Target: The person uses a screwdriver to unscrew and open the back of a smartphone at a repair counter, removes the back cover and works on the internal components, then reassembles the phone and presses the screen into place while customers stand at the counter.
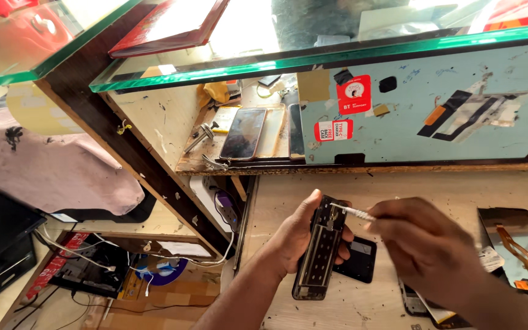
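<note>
The left hand [300, 235] held an opened phone [322, 247] upright over the wooden surface [435, 186], back cover off, its dark inner frame and parts facing up. The fingers of that hand were wrapped around the phone's edges, thumb along the left side, so it sat clear of the surface and tilted slightly to the right. The right hand [426, 244] gripped a thin white-handled tool [352, 211], pinched between thumb and fingers, its tip touching the upper end of the phone near the top edge.

The step in hand looked like work on the top part of the phone's inside, probably loosening a screw or prying a small part there; the tip was too small to tell which. The next move likely called for a steady left grip and light, exact pressure from the tool, since the tip sat among small parts.

Just beside the phone, a small dark part [357, 260] lay on the surface. Farther right lay a panel with an orange flex cable [520, 253]. On the shelf above, another phone [244, 133] lay screen up next to some metal tools [201, 137], under a green-edged glass top [313, 58]. To the left, below the surface, cables and boxes sat on lower shelves.
</note>
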{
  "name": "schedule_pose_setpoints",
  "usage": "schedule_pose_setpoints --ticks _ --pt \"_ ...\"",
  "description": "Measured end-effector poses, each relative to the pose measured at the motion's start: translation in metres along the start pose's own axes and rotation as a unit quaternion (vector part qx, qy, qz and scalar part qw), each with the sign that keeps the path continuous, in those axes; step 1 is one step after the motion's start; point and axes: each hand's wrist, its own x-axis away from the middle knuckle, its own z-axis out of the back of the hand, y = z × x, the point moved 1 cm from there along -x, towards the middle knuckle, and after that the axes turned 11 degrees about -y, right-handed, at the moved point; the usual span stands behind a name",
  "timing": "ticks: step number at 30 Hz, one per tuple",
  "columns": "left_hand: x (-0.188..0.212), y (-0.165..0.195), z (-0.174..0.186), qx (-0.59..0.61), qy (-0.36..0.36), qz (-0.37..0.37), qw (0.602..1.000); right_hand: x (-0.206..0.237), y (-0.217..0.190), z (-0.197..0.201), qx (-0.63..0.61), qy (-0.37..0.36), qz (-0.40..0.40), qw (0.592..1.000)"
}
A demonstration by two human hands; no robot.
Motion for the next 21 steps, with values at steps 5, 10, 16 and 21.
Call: schedule_pose_setpoints --ticks 5,10,16,21 --pt "0.005 0.009 0.007 0.054 -0.052 -0.042 0.996 -0.004 0.019 -0.002 -0.012 -0.097 -0.203 0.974" --pt "0.007 0.013 0.01 0.133 -0.124 -0.048 0.982 0.002 0.046 -0.034 0.003 -0.153 -0.23 0.961" --pt "0.009 0.012 0.008 0.2 -0.2 -0.037 0.959 0.017 0.065 -0.073 0.02 -0.253 -0.234 0.939" --pt "0.008 0.012 0.015 0.182 -0.19 -0.009 0.965 0.011 0.064 -0.07 0.022 -0.168 -0.133 0.976"
